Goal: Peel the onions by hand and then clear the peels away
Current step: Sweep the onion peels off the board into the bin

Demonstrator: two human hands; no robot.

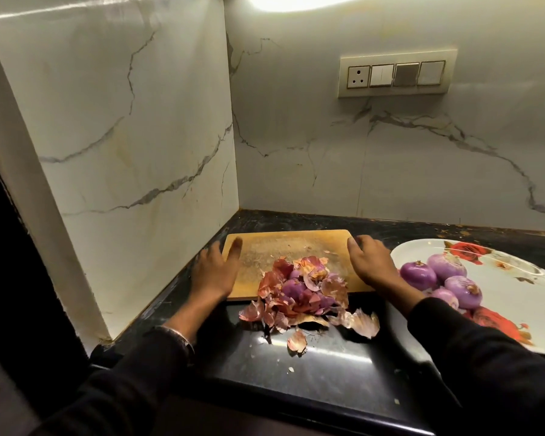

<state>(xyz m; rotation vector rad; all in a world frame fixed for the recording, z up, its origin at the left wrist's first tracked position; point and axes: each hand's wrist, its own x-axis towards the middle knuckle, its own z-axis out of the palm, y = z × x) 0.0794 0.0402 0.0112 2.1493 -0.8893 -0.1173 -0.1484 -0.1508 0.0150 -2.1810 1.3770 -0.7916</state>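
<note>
In the head view, a wooden cutting board (296,250) is lying on the black countertop (328,366) in the lower middle of the frame, pushed toward the corner of the marble walls. The left hand (216,272) is resting at the board's left edge, its fingers extended and spread, one fingertip lying on the board's upper left corner; it is gripping nothing. The right hand (370,261) is sitting at the board's right edge with its fingers bent down over the rim near the upper right corner; whether they are actually clamping the board, the picture is not showing clearly.

Between the two hands, the pile of onion peels (302,291) is heaping up on the board's near edge and spilling over onto the countertop below it, toward the bottom of the frame. Neither hand is touching the pile; it is lying just below and between them. A single loose peel (297,341) is sitting apart on the counter, lower still.

At the right of the frame, just beside the right wrist, the peeled purple onions (444,278) are clustering on a white floral plate (523,297).

An electrical switch panel (397,75) is showing on the wall at upper right.
</note>
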